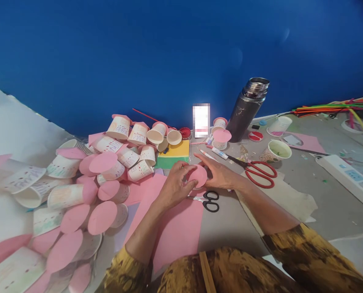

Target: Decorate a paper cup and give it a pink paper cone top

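A round pink paper disc [199,175] is between my two hands, above the table. My left hand [179,183] is closed on its left side, with the thumb lying across its face. My right hand [220,174] curves around the right edge, its index finger stretched out. What lies under the disc is mostly hidden by my fingers. Just below my hands lie black-handled scissors [211,201], beside a large pink paper sheet [178,240]. Red-handled scissors [262,174] rest near my right wrist.
Many paper cups with pink discs [103,162] pile up on the left. A dark metal flask [245,112] stands at the back, near markers [219,153]. To the right are a patterned cup [276,151], a power strip [348,177] and coloured pipe cleaners [331,106]. A blue wall [169,61] closes the back.
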`<act>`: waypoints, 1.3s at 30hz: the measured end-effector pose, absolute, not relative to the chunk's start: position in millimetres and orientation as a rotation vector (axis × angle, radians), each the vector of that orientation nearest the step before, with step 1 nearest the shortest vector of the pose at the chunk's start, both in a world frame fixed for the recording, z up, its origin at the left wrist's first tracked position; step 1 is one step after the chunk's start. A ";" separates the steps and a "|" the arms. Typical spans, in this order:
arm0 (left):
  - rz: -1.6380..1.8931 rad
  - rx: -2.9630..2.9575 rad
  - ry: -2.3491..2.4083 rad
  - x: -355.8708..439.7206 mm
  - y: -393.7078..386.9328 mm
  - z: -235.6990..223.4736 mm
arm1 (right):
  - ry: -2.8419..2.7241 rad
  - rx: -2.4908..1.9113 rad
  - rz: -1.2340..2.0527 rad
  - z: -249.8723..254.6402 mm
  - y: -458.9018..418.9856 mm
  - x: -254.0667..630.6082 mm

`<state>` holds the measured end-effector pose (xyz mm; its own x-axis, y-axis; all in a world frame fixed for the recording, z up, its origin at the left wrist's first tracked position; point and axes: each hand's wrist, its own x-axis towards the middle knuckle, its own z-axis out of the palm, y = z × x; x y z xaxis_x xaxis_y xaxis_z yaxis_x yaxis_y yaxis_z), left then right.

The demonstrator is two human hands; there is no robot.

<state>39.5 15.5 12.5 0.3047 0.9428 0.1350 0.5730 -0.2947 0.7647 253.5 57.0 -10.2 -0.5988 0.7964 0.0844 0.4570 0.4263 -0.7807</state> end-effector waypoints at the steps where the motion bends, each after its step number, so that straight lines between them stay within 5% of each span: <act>1: 0.776 1.996 1.345 40.3 15.7 12.8 | -2.239 -1.060 1.018 -11.2 57.3 253.3; 31: 0.781 1.970 1.398 42.5 21.8 4.3 | -2.290 -1.069 0.932 -12.2 59.5 257.4; 39: 0.832 1.912 1.381 40.0 19.2 -2.2 | -2.125 -0.993 0.592 -10.7 63.3 258.5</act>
<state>40.0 19.2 -2.2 0.2509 0.9594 0.1285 0.5619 -0.2525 0.7877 258.5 63.3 -10.7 -0.4554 0.7930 0.4048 0.4693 0.6002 -0.6478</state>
